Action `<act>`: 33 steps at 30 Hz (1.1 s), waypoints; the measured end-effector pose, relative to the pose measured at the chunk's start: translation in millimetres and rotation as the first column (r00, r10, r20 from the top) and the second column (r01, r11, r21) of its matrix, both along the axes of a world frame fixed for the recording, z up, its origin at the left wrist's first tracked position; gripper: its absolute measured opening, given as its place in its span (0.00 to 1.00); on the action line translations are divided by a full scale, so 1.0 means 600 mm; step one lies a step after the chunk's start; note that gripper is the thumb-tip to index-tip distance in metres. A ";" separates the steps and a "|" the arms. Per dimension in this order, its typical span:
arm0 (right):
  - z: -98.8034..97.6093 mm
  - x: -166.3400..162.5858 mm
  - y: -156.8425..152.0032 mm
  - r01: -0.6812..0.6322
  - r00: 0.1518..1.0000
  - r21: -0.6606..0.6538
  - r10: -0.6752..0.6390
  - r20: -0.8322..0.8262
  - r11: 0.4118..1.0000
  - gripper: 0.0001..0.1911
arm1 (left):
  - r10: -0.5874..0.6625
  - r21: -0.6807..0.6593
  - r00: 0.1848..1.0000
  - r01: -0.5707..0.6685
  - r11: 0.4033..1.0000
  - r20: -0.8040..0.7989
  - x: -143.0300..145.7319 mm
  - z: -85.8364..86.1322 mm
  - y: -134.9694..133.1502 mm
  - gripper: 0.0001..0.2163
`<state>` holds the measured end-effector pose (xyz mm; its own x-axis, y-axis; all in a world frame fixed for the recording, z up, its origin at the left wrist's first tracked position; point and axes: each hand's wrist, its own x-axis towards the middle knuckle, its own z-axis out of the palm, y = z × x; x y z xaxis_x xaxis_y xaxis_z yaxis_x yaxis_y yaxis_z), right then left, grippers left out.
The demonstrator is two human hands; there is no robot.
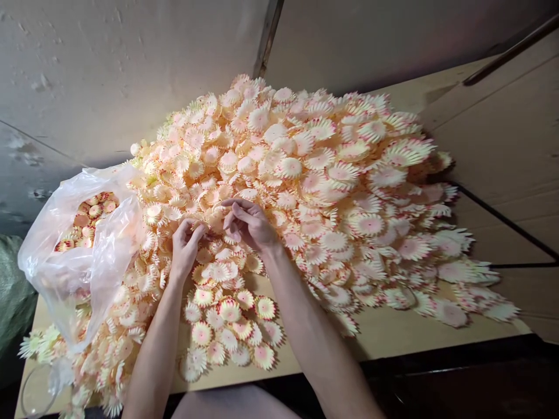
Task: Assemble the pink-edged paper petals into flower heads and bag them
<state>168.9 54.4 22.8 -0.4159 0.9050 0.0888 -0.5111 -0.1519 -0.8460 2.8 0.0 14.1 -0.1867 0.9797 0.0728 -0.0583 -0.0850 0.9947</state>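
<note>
Flowers [332, 174] are lying heaped on the surface [393, 340], rising beyond both hands and spreading far out to their right; the left hand [186, 244] is bending its thumb and fingers close together among them; the right hand [251, 226] is sitting just beside it, slightly apart, its thumb and fingers curling near one another; whether either is gripping a flower, I cannot tell; more flowers are lying nearer than the hands, between the forearms [159, 337], showing pink centres and red-tipped edges; a translucent bag [111, 262] is sitting open to the left of the left hand, small discs [96, 208] showing inside; a green sack [15, 308] is resting farther left; cardboard [506, 128] is standing well to the right of the right hand.
</note>
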 end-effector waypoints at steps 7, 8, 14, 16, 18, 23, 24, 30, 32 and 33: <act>-0.007 -0.008 -0.003 -0.008 0.999 0.062 0.010 -0.047 0.998 0.13 | 0.051 -0.002 0.976 -0.053 0.999 -0.210 0.002 -0.004 -0.002 0.19; -0.007 -0.012 -0.003 0.006 1.000 0.074 -0.004 -0.019 0.997 0.13 | 0.062 0.000 0.968 -0.064 0.998 -0.243 0.001 -0.005 -0.002 0.20; -0.007 -0.028 -0.006 0.003 0.988 0.207 -0.034 0.149 0.978 0.14 | 0.066 0.029 0.937 -0.060 0.998 -0.344 -0.002 -0.006 -0.004 0.20; -0.009 -0.028 -0.005 0.001 0.981 0.280 -0.055 0.186 0.960 0.13 | 0.067 0.045 0.930 -0.055 0.998 -0.361 -0.002 -0.005 -0.005 0.20; -0.013 -0.028 -0.004 -0.024 0.977 0.293 -0.039 0.209 0.956 0.13 | 0.071 0.063 0.925 -0.051 0.997 -0.374 -0.003 -0.003 -0.005 0.20; -0.024 -0.028 -0.003 -0.058 0.978 0.186 0.019 0.206 0.981 0.17 | 0.092 0.082 0.926 -0.066 0.994 -0.365 -0.002 0.003 -0.005 0.22; -0.024 -0.029 -0.004 -0.055 0.978 0.165 0.020 0.207 0.985 0.17 | 0.090 0.074 0.928 -0.067 0.995 -0.363 -0.003 0.004 -0.005 0.22; -0.020 -0.035 -0.006 0.057 0.969 0.171 -0.096 0.226 0.984 0.13 | 0.076 0.026 0.939 -0.071 0.997 -0.336 -0.003 0.001 -0.001 0.23; -0.020 -0.035 -0.004 0.120 0.953 0.232 -0.178 0.247 0.965 0.12 | 0.062 0.002 0.939 -0.066 0.998 -0.339 -0.001 0.000 0.000 0.23; -0.021 -0.035 -0.001 0.151 0.942 0.261 -0.219 0.254 0.953 0.11 | 0.042 -0.013 0.938 -0.049 0.999 -0.344 0.000 0.001 -0.001 0.22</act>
